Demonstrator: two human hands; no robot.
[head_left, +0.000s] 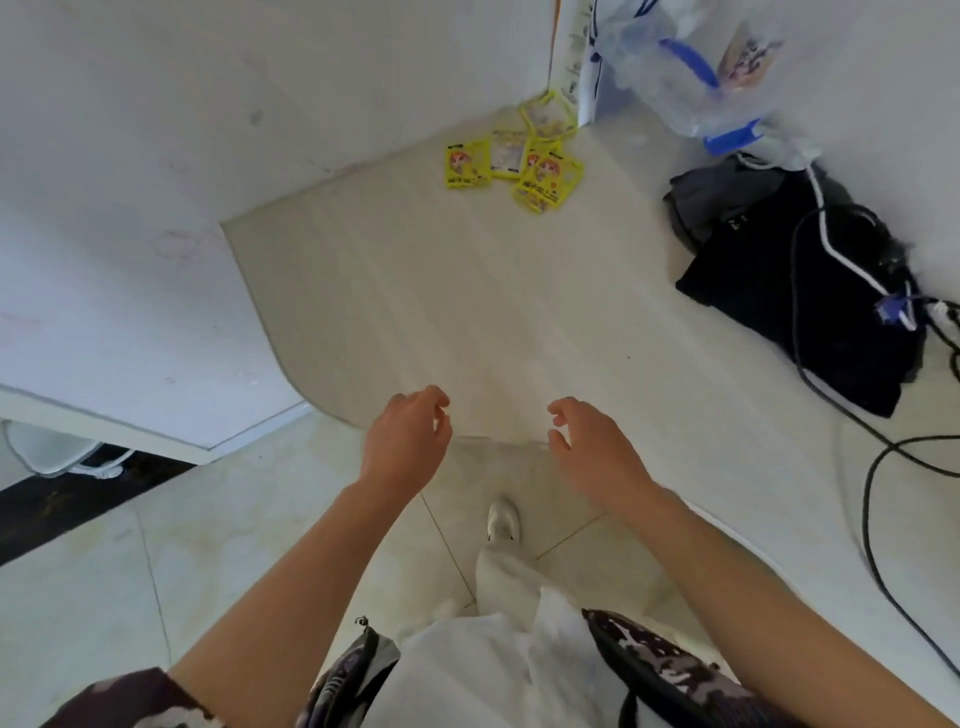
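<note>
we stand at the short near end of the beige table top, which lies left of the black bag and runs lengthwise away from us toward the yellow packets, far beyond and left of the bag. the near edge lies crosswise, straight ahead of both hands and just under the fingertips.

our left hand and right hand hover side by side above that edge, well left of the bag, palms turned toward each other with a gap between them. the fingers of both are loosely curled and apart, holding nothing, and we cannot tell if any fingertip touches the surface. the left hand reaches a shade farther over the top, so we judge it slightly the nearer. both forearms stretch forward, nearly straight.

a dark cable trails from the bag toward us. a clear plastic bag sits beyond the black bag, and our white shoe shows on the floor below the hands.
</note>
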